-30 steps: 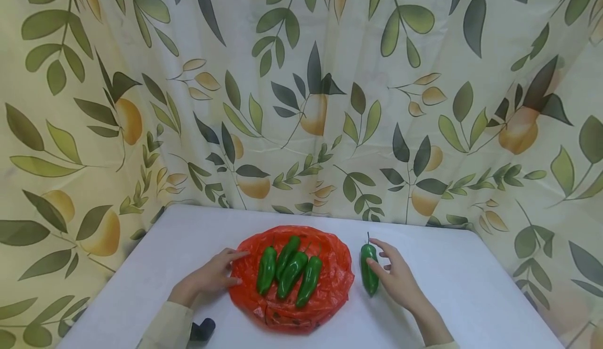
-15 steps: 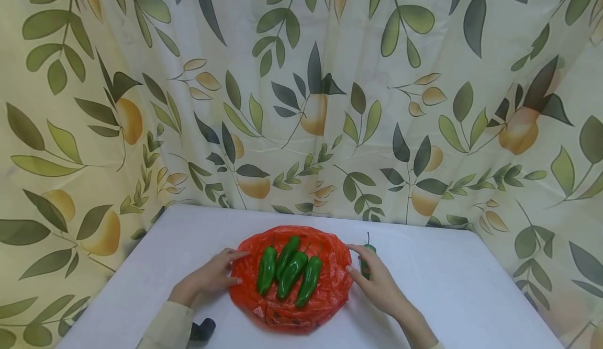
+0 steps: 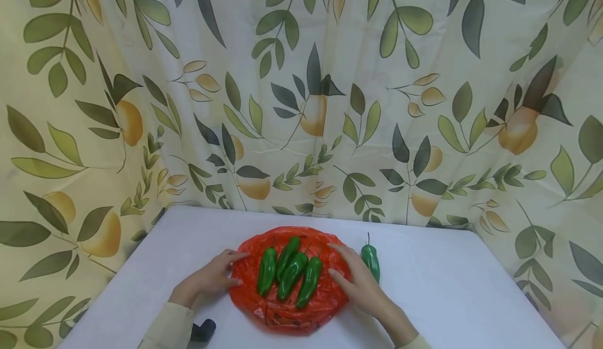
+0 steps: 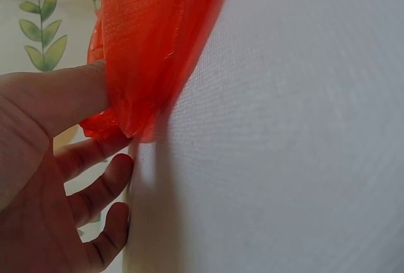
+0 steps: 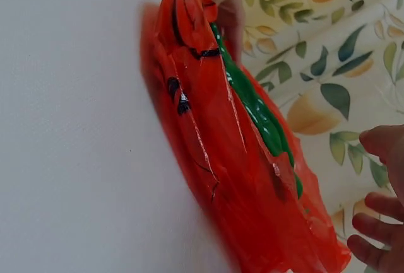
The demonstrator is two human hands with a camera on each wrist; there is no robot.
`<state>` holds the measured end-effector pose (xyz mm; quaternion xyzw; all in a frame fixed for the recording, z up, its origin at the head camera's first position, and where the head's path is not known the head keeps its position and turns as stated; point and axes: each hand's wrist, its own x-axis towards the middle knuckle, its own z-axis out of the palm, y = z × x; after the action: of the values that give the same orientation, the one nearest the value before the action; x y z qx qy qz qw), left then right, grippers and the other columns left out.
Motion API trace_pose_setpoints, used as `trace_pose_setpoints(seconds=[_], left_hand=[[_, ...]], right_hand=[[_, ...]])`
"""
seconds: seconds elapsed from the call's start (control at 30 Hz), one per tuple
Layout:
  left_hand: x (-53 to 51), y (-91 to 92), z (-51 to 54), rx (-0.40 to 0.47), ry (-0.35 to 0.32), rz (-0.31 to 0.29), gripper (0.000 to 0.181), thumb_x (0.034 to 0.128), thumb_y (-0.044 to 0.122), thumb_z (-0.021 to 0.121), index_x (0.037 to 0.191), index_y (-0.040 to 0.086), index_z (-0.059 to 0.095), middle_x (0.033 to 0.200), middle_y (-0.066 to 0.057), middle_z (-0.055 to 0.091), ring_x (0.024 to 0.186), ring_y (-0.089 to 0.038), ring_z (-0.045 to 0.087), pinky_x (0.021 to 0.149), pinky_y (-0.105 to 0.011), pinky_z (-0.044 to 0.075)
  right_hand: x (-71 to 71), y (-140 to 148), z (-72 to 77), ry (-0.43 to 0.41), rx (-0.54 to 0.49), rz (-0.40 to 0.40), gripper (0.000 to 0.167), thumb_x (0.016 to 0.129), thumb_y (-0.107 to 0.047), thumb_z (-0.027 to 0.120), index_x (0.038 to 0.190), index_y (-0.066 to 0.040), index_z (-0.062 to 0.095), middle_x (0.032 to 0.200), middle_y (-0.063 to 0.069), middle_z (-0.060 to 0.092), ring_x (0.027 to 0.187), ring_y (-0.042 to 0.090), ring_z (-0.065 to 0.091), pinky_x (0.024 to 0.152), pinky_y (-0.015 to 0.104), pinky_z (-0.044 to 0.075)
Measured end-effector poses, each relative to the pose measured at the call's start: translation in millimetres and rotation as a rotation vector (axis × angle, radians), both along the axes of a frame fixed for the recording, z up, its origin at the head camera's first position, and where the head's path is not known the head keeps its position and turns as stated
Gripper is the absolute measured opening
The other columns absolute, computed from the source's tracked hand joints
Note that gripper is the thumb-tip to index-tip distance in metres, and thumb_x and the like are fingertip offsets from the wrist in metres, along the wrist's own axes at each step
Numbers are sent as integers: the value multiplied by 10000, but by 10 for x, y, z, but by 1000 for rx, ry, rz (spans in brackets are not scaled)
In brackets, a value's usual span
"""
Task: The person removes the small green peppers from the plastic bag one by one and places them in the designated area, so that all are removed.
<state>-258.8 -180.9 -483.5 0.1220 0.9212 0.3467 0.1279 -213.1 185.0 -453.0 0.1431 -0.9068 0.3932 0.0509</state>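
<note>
A round, shallow red plastic bag (image 3: 273,315) lies on the white table, with several green peppers (image 3: 309,282) on it. At its left rim is my left hand (image 3: 214,276); in the left wrist view the hand (image 4: 57,140) holds the red film (image 4: 148,46) between thumb and index finger. My right hand (image 3: 365,286) is over the bag's right rim, fingers spread, holding nothing. In the right wrist view that hand (image 5: 382,203) is apart from the bag (image 5: 208,134). Just right of it lies another green pepper (image 3: 370,260), its lower end hidden.
A small black object (image 3: 203,331) lies on the table (image 3: 447,286) by the left forearm. Behind the table's back edge hangs a curtain (image 3: 292,181) printed with leaves and fruit, which also runs along the left and right sides.
My right hand has moved left from the lone pepper to the bag's right rim. That pepper now lies tilted, its lower end further right. My left hand has stayed at the left rim.
</note>
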Motion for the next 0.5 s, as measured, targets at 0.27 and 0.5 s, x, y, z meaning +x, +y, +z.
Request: trace_pose_setpoints(seconds=[0.27,0.5], left_hand=[[2,19,12,-1,0,8,664,835,180,820,1444,247,565,1380,-96,529,1313,-314,504,1048,-595,504],[2,11,3,-9,-2,6,664,840,196,817,1450,235,559,1372,-103,530,1287,-319,521,1050,-600,499]], right_hand=[[-13,-109,-20,30,52,0,544,950,-201,706,1462,-225,525,1514,75,493,1412,324,468,1030,602,518],[-11,-185,-99,17,90,49,563,947,-211,706,1476,-200,513,1524,140,463,1399,351,466,1035,620,507]])
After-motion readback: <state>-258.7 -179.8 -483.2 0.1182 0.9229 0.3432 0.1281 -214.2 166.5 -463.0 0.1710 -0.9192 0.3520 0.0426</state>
